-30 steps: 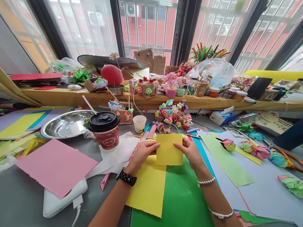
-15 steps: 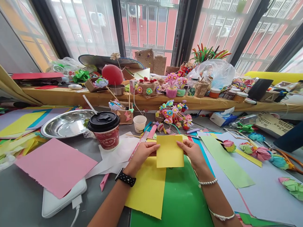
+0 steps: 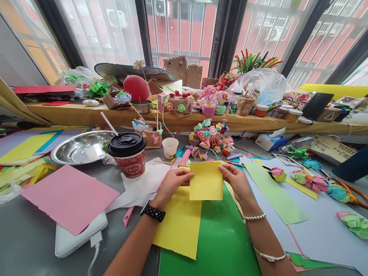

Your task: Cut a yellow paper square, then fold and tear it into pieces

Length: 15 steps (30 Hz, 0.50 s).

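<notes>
A small yellow paper square (image 3: 206,181) is held up between my two hands. My left hand (image 3: 176,182), with a black dotted watch band on its wrist, pinches the square's left edge. The fingers of my right hand (image 3: 234,180) pinch the upper right edge; silver bracelets circle that arm. Below the square lies a larger yellow sheet (image 3: 181,226) with a ragged lower edge, partly over a smooth green surface (image 3: 221,234). My left forearm passes over part of that sheet.
A lidded red cup (image 3: 129,157) stands left, near a metal plate (image 3: 82,147). Pink paper (image 3: 71,197) rests on a white power bank (image 3: 82,234). At right are a pale green strip (image 3: 274,191) and folded paper flowers (image 3: 317,183).
The view has shifted slightly. Both hands still grip the yellow square, which sits a little higher in view, and my right hand's fingers are nearer its top right corner.
</notes>
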Each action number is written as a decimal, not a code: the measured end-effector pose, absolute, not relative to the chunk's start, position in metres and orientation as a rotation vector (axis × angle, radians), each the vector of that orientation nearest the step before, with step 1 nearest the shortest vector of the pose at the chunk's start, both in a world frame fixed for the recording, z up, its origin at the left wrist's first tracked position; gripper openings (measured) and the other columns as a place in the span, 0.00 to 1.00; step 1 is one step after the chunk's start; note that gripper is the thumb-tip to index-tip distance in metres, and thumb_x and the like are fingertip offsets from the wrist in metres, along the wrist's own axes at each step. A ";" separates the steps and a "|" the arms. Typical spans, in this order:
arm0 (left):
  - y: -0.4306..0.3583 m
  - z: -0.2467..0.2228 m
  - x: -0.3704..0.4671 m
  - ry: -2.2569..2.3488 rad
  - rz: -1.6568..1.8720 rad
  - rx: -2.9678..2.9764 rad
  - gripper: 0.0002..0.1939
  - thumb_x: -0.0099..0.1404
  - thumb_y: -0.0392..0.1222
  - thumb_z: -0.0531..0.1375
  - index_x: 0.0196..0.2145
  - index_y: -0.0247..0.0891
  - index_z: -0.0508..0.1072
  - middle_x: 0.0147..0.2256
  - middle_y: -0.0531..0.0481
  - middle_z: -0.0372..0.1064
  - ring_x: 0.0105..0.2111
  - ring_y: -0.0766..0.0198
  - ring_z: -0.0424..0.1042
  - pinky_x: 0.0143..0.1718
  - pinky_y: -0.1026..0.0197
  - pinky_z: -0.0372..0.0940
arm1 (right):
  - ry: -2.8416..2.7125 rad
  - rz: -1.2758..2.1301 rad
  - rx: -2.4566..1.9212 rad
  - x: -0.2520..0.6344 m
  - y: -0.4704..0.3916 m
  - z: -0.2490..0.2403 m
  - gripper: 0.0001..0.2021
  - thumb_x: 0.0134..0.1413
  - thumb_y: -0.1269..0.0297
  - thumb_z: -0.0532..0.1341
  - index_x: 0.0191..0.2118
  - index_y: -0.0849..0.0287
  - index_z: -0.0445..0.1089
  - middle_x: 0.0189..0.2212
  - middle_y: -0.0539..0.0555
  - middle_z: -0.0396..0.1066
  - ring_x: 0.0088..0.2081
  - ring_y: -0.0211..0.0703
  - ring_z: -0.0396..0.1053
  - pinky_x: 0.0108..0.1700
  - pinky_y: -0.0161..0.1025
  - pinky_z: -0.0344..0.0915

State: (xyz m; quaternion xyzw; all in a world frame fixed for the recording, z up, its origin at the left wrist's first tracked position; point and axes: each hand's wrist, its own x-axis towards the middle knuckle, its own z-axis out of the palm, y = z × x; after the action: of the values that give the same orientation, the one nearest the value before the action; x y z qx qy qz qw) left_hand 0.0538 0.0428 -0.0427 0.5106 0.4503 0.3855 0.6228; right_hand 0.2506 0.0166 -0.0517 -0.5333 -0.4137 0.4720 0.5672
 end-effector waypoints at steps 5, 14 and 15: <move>0.044 -0.044 0.055 1.040 0.908 1.190 0.11 0.44 0.44 0.65 0.23 0.33 0.73 0.25 0.50 0.71 0.27 0.64 0.70 0.30 0.63 0.66 | -0.943 1.070 -1.278 0.250 0.016 -0.051 0.08 0.54 0.66 0.55 0.39 0.63 0.65 0.36 0.52 0.67 0.34 0.39 0.68 0.34 0.41 0.66; 0.041 -0.039 0.058 1.059 0.940 1.239 0.09 0.42 0.43 0.65 0.19 0.34 0.73 0.19 0.53 0.68 0.22 0.67 0.67 0.25 0.65 0.65 | -0.873 1.032 -1.211 0.250 0.015 -0.048 0.06 0.47 0.64 0.61 0.29 0.62 0.68 0.25 0.47 0.70 0.27 0.34 0.67 0.32 0.34 0.65; 0.041 -0.038 0.058 1.062 0.943 1.243 0.09 0.42 0.43 0.65 0.19 0.34 0.73 0.19 0.53 0.68 0.21 0.66 0.67 0.25 0.65 0.65 | -0.860 1.019 -1.206 0.250 0.015 -0.048 0.07 0.45 0.63 0.62 0.28 0.61 0.69 0.24 0.47 0.70 0.26 0.34 0.67 0.31 0.33 0.64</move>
State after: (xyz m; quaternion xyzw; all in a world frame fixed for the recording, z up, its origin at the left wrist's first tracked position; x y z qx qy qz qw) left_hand 0.0577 0.0406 -0.0384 0.5333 0.4557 0.4046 0.5867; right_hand 0.2501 0.0147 -0.0478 -0.5250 -0.3745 0.4437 0.6224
